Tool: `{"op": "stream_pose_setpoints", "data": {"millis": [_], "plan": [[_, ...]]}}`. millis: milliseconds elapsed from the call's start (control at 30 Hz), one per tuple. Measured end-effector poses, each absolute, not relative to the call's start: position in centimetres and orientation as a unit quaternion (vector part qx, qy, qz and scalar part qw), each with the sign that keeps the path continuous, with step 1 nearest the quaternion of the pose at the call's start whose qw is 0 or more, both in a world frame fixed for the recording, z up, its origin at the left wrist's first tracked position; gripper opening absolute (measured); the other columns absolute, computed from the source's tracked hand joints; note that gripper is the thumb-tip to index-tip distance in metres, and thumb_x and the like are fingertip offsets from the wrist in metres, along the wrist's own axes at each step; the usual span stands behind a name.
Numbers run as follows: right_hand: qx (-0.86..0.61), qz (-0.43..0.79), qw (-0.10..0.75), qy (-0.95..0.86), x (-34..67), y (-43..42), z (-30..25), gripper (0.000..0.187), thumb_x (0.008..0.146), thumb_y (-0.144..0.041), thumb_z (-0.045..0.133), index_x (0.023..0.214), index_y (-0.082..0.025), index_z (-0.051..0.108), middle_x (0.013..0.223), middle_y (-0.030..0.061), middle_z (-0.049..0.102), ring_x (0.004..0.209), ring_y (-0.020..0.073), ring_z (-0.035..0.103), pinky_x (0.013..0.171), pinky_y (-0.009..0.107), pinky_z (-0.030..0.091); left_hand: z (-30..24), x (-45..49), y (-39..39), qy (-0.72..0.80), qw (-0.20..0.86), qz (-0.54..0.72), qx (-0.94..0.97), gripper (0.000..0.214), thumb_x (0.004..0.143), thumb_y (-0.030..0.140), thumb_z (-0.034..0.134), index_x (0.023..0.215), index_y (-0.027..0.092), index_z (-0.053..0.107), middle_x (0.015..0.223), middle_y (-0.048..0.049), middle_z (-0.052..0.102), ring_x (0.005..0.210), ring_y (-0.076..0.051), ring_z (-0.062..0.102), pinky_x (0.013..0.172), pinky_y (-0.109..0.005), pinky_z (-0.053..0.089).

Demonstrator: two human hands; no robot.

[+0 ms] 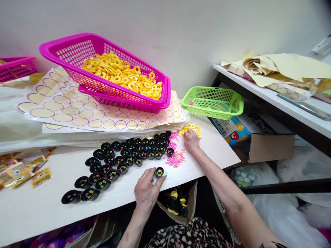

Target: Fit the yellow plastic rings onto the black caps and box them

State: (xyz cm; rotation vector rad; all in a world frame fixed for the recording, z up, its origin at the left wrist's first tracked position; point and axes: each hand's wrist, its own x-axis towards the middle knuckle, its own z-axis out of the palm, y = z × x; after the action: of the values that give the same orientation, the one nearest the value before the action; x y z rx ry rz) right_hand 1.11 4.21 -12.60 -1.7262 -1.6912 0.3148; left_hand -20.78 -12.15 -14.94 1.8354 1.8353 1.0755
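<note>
My left hand (148, 187) grips a small round black cup (159, 172) at the table's front edge, with pink, yellow and green bits inside it. My right hand (191, 140) reaches to a little pile of yellow rings (198, 131), its fingers bent together; whatever they pinch is hidden. Small pink pieces (176, 158), with a few yellow ones among them, lie scattered between my hands. Left of them stand rows of similar black cups (125, 153) holding coloured bits. One black cup (170, 152) stands beside the pink pieces.
A tilted magenta basket (103, 84) of yellow rings rests in another on sheets of round stickers (85, 113). A green basket (212, 112) is at the back right, near a white shelf (269, 94). Printed cards (41, 176) lie left. Below the edge, a carton (191, 199) holds black-and-yellow parts.
</note>
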Motion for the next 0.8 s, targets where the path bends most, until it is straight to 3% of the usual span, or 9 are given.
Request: {"op": "stream_pose_setpoints", "data": {"millis": [100,233,367,467,533,667,733,800], "plan": [[-0.652,0.159,0.438,-0.598,1.4,3.3,-12.1,0.015,0.079,-0.026,0.046,0.069,-0.018,0.053,0.085,0.0054,0.051,0.089,0.0187,0.045,0.076,0.029,0.036,-15.3,-21.0,-12.2,0.64,0.169,0.398,0.635,0.046,0.07,0.037,0.066,0.111,0.017,0.056,0.093,-0.0033,0.062,0.062,-0.012,0.053,0.064,-0.025,0.047],[-0.622,0.251,0.527,-0.522,1.7,0.1,-11.0,0.024,0.081,-0.04,0.042,0.072,-0.019,0.05,0.07,0.0018,0.05,0.067,0.0153,0.048,0.06,0.027,0.041,-15.3,-21.7,-12.3,0.585,0.2,0.483,0.619,0.047,0.069,0.025,0.067,0.114,0.017,0.055,0.108,-0.0075,0.058,0.067,-0.011,0.054,0.061,-0.024,0.048],[-0.519,0.47,0.581,-0.416,0.8,-5.0,-9.7,0.02,0.072,-0.038,0.061,0.073,-0.019,0.054,0.069,0.0005,0.053,0.063,0.0128,0.051,0.057,0.026,0.043,-13.8,-21.7,-13.6,0.548,0.179,0.584,0.572,0.033,0.072,0.018,0.064,0.104,0.018,0.06,0.104,-0.0076,0.059,0.074,-0.012,0.055,0.062,-0.024,0.047],[-0.395,0.671,0.565,-0.274,-1.4,-9.2,-8.9,0.017,0.067,-0.027,0.071,0.073,-0.018,0.058,0.07,-0.0009,0.054,0.063,0.01,0.051,0.058,0.023,0.043,-11.8,-20.4,-15.2,0.534,0.231,0.612,0.536,0.019,0.072,0.017,0.064,0.092,0.017,0.065,0.089,-0.0053,0.062,0.068,-0.011,0.054,0.062,-0.023,0.046],[-0.364,0.728,0.526,-0.246,-3.2,-11.9,-8.7,0.014,0.069,-0.024,0.07,0.076,-0.017,0.06,0.071,-0.0009,0.055,0.061,0.0083,0.05,0.058,0.021,0.042,-10.5,-19.3,-16.1,0.526,0.364,0.593,0.488,0.022,0.072,0.022,0.066,0.094,0.016,0.065,0.086,-0.0046,0.062,0.064,-0.009,0.053,0.059,-0.022,0.045],[-0.359,0.751,0.457,-0.313,-5.4,-15.4,-9.1,0.009,0.079,-0.025,0.061,0.077,-0.016,0.061,0.064,-0.001,0.051,0.057,0.0079,0.047,0.055,0.021,0.039,-9.2,-18.4,-16.9,0.486,0.612,0.511,0.357,0.024,0.073,0.03,0.066,0.09,0.014,0.067,0.064,-0.001,0.059,0.053,-0.006,0.048,0.047,-0.017,0.037],[-0.386,0.688,0.455,-0.413,-5.4,-15.8,-9.2,0.009,0.08,-0.023,0.06,0.087,-0.018,0.061,0.073,-0.0001,0.052,0.06,0.008,0.047,0.055,0.021,0.039,-9.2,-18.9,-16.7,0.486,0.647,0.483,0.334,0.021,0.071,0.031,0.068,0.082,0.012,0.068,0.054,0.0015,0.053,0.048,-0.004,0.041,0.044,-0.016,0.03],[-0.385,0.607,0.436,-0.541,-5.0,-15.4,-8.9,0.027,0.078,-0.019,0.062,0.104,-0.021,0.058,0.094,0.0029,0.051,0.067,0.0088,0.049,0.06,0.023,0.041,-9.2,-19.8,-16.4,0.49,0.662,0.452,0.342,0.022,0.07,0.031,0.069,0.079,0.011,0.069,0.051,0.0026,0.05,0.046,-0.003,0.037,0.043,-0.015,0.025]]}}
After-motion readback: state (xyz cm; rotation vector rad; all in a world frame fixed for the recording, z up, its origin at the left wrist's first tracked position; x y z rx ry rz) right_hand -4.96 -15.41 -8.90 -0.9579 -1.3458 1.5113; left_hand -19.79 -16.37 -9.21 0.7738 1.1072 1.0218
